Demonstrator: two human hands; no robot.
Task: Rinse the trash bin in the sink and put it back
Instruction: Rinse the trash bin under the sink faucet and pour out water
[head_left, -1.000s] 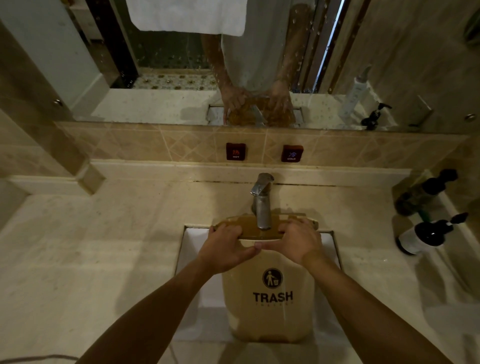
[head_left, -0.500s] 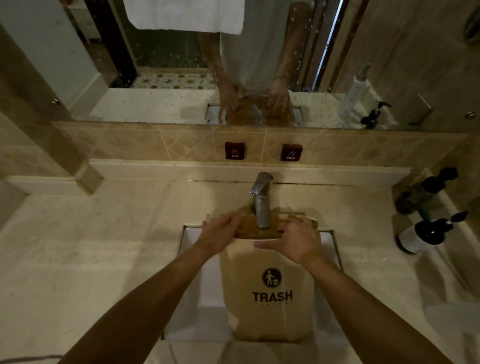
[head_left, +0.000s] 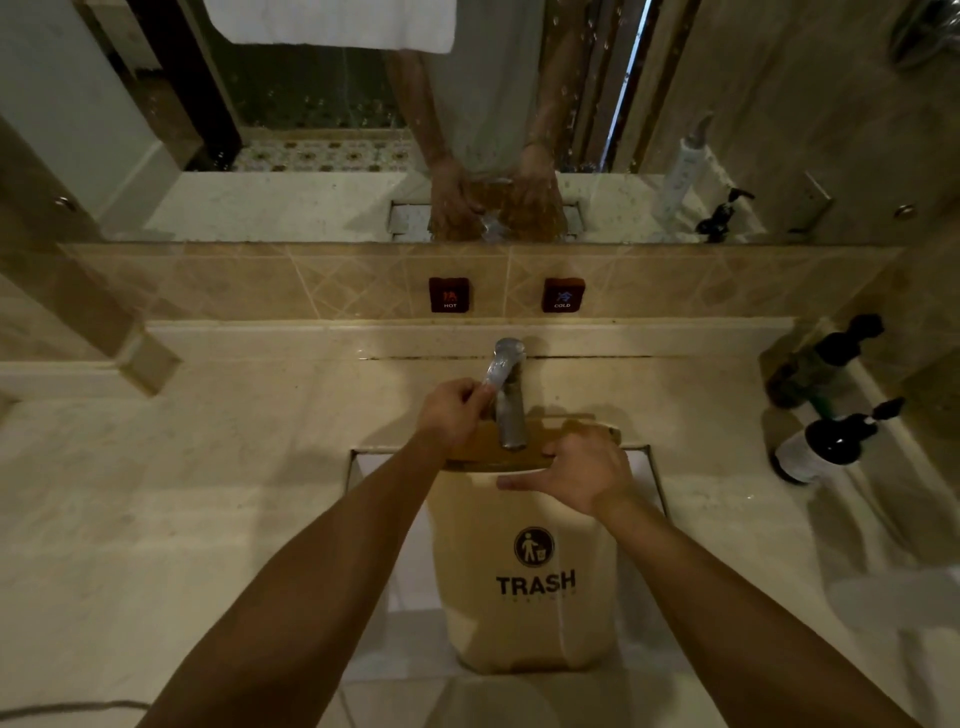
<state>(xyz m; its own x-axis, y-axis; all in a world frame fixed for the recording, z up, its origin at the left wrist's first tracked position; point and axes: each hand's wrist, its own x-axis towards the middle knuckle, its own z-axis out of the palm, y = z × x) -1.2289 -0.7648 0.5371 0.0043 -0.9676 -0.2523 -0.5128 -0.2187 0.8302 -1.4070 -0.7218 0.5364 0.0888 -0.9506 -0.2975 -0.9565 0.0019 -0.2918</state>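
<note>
A tan trash bin (head_left: 524, 587) with a black "TRASH" label stands upright in the white rectangular sink (head_left: 387, 571), its open mouth under the spout. My right hand (head_left: 582, 475) grips the bin's upper right rim, thumb along the front. My left hand (head_left: 454, 410) is off the bin and holds the metal faucet handle (head_left: 503, 364), fingers curled round it. The faucet spout (head_left: 511, 421) points down into the bin. I see no water stream.
Beige stone counter (head_left: 182, 493) surrounds the sink. Two dark pump bottles (head_left: 826, 441) stand at the right wall. Hot and cold signs (head_left: 449, 294) sit on the tiled backsplash below a mirror. A grey cable (head_left: 67, 709) lies at the lower left.
My left hand left the bin's rim and moved up to the faucet handle. My right hand stayed on the rim. The bin did not move.
</note>
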